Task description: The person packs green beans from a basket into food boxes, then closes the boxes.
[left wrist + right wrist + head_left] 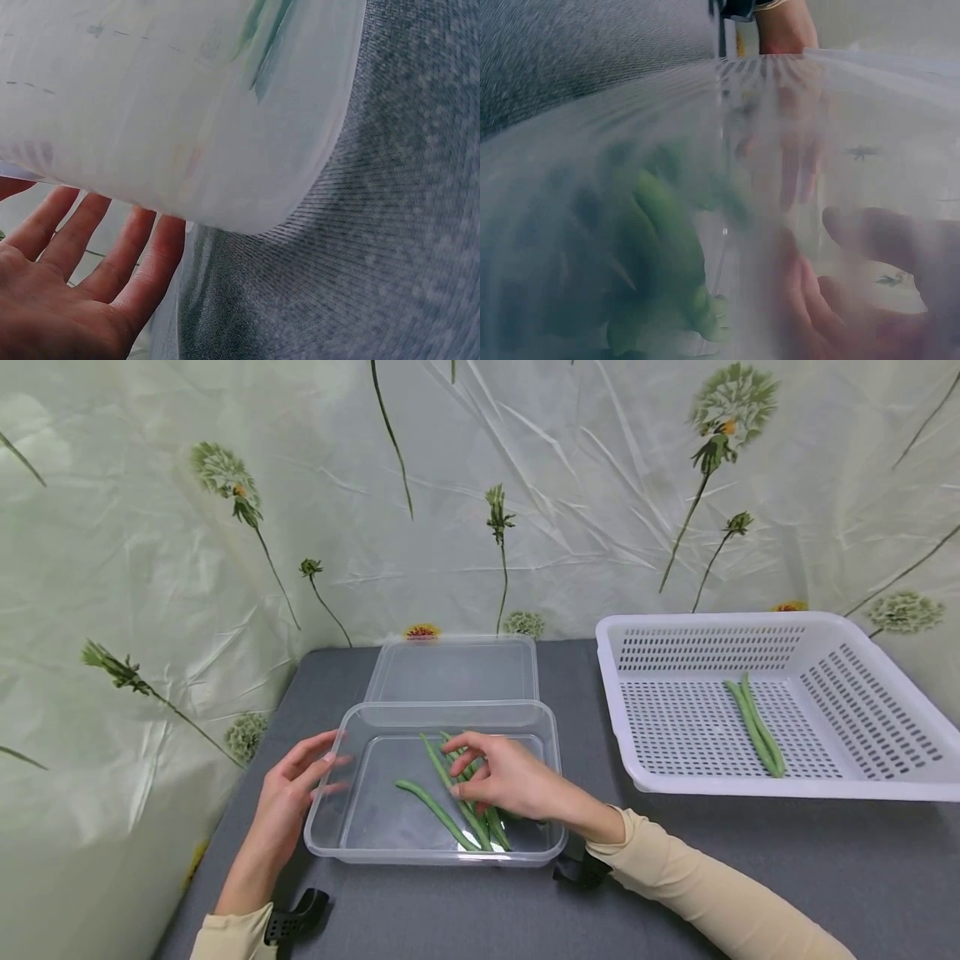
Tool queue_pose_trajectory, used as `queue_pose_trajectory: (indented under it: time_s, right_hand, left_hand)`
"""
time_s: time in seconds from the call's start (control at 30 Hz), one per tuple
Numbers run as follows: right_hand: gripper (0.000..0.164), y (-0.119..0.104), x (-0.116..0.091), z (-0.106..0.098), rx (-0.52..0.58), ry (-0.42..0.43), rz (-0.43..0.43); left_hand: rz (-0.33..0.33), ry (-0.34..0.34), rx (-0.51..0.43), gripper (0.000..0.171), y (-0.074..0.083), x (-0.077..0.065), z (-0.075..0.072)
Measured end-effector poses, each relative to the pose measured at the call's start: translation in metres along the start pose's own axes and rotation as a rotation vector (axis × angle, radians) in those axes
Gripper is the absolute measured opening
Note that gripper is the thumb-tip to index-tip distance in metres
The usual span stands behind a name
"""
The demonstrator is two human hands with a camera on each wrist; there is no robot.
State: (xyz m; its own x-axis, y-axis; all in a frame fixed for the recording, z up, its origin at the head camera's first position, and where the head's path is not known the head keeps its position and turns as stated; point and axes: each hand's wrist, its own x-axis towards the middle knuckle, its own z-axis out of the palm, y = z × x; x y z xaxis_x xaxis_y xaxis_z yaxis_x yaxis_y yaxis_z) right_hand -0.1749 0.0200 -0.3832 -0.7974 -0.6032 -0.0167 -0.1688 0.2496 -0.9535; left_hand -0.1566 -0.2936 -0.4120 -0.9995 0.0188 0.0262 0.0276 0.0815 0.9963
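Note:
A clear plastic container [367, 822] sits in front of me with several green beans [431, 806] lying in its middle and right part. My right hand [513, 777] is over the beans inside the rim, its fingers loosely bent, with no bean seen between thumb and fingers. Through the hazy wall in the right wrist view, the beans [667, 240] show beside that hand. At the container's left side is my left hand [281, 797], fingers extended along the outer wall. The left wrist view has those fingertips right at the container's edge [172, 142].
A clear flat lid [453, 670] lies behind the container. To the right stands a white perforated basket [622, 727] with a few green beans [757, 731] in it. Grey cloth [420, 910] covers the table, and a flower-printed sheet [450, 568] hangs behind.

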Motion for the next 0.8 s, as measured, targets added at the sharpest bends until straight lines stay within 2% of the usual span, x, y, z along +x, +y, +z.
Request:
queue_pose_trajectory:
  time_s: [0.17, 0.3, 0.53, 0.63, 0.8]
  right_hand:
    - [0.052, 0.000, -0.003, -0.002, -0.085, 0.000, -0.040]
    - [0.052, -0.002, -0.005, -0.003, -0.090, 0.036, -0.100]
    - [0.045, -0.008, -0.012, -0.003, 0.005, 0.090, -0.213]
    - [0.044, -0.010, -0.017, -0.005, 0.054, 0.105, -0.233]
    - [0.043, -0.012, -0.029, -0.012, 0.069, 0.146, -0.242]
  left_hand:
    - [0.001, -0.007, -0.003, 0.047, 0.000, 0.001, 0.003]
    - [0.008, -0.006, 0.003, 0.047, 0.001, 0.001, 0.003]
    - [0.017, -0.009, 0.013, 0.047, 0.002, 0.002, 0.002]
    - [0.011, -0.008, 0.015, 0.048, 0.001, 0.001, 0.002]
    - [-0.008, 0.004, 0.025, 0.048, 0.000, 0.000, 0.000]
